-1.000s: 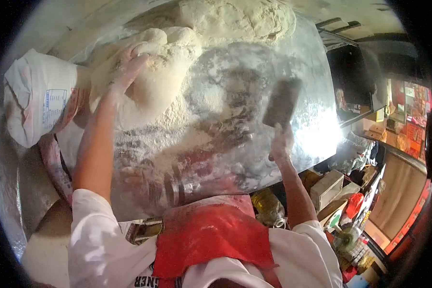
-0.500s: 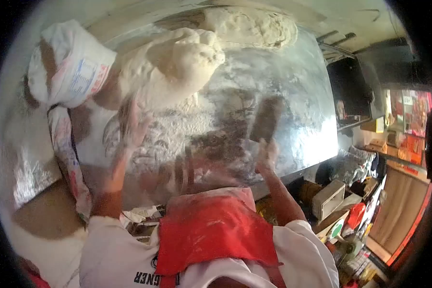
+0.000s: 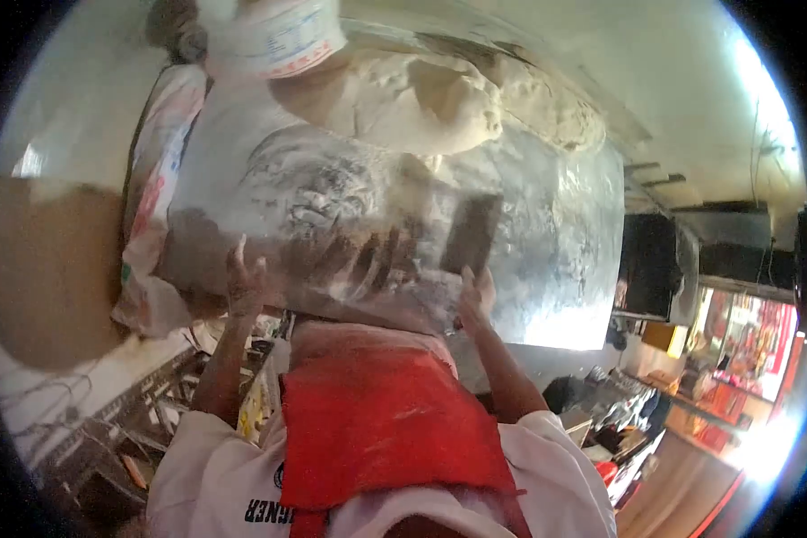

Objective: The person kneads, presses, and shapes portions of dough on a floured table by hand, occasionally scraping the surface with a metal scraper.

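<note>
And here's the broad silver metal-topped table [image 3: 556, 260], glare blazing off its right-hand corner, a pale, dull greenish wall [image 3: 610, 63] beyond! Over right, a brown wooden panel [image 3: 668, 489] edged in red, below a bright, cluttered red-and-white area [image 3: 751, 336], white light flaring beside it
</note>
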`<state>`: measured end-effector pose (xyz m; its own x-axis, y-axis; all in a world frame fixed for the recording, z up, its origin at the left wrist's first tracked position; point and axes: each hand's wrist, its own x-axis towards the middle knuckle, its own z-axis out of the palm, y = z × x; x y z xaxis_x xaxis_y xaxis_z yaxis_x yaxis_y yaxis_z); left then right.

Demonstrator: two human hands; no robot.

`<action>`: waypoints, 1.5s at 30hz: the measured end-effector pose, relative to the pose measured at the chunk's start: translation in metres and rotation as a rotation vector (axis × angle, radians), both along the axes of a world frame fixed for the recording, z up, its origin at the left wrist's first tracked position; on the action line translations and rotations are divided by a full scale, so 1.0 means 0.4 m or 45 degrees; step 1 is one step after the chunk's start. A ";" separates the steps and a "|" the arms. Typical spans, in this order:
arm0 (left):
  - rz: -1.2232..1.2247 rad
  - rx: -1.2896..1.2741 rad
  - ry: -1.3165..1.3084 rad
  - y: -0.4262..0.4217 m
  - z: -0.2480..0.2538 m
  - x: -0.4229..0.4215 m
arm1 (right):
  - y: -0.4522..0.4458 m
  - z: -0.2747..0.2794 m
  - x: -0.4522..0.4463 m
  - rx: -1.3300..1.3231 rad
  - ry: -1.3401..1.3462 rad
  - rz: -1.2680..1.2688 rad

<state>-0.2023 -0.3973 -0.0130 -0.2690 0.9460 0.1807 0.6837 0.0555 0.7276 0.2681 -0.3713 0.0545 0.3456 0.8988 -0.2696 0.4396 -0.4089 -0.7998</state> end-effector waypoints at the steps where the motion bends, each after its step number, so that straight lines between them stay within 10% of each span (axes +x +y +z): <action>1: 0.069 -0.076 0.015 -0.047 0.027 -0.017 | -0.032 0.013 0.012 -0.081 -0.119 0.019; 5: -0.076 0.194 0.397 -0.202 0.009 -0.033 | -0.075 -0.048 -0.091 0.040 -0.157 0.160; 7: 0.201 -0.403 -0.081 -0.225 0.125 0.033 | 0.013 -0.045 -0.150 -0.006 -0.139 0.315; 12: 0.288 -0.254 -0.393 -0.289 0.055 0.011 | 0.056 0.103 -0.186 -0.015 -0.354 0.657; 15: 0.278 -0.086 -0.902 -0.421 -0.198 -0.100 | -0.040 0.097 -0.125 0.195 -0.763 1.139; 21: 0.658 -0.477 -0.685 -0.496 -0.057 -0.058 | -0.125 0.048 -0.077 0.388 -0.965 1.727; 24: 0.576 -0.075 -0.895 -0.604 -0.161 -0.080 | -0.043 0.008 -0.067 0.267 -1.147 1.732; 26: 0.708 -0.591 -0.931 -0.559 -0.072 -0.053 | 0.085 -0.077 -0.049 0.781 -1.341 1.427; 28: 0.568 -0.404 -1.062 -0.536 -0.002 -0.005 | 0.239 -0.118 -0.064 1.345 -1.310 1.084; 29: 0.419 -0.209 -1.188 -0.540 0.017 0.002 | 0.249 -0.092 -0.095 1.333 -1.296 1.092; 31: 0.541 -0.363 -1.148 -0.527 -0.015 -0.017 | 0.273 0.004 -0.176 0.256 -1.004 1.103; 33: 0.663 -0.504 -1.126 -0.517 -0.028 -0.017 | 0.153 0.015 -0.203 0.125 -0.497 1.001; 35: 0.884 -0.863 -1.123 -0.525 -0.014 -0.025 | 0.033 0.025 -0.212 -0.055 -1.060 1.734; 37: 0.709 -0.685 -1.089 -0.570 -0.090 -0.047 | -0.070 0.030 -0.220 0.591 -0.965 1.777; 40: 0.669 -0.463 -1.165 -0.634 -0.123 -0.026 | -0.050 0.122 -0.335 0.132 -1.074 2.014; 43: 0.718 -0.346 -1.486 -0.726 -0.209 -0.039 | 0.023 0.005 -0.343 1.009 -1.042 1.759; 45: 0.647 -0.280 -1.689 -0.733 -0.204 -0.044 | 0.139 -0.065 -0.383 0.578 -1.434 1.819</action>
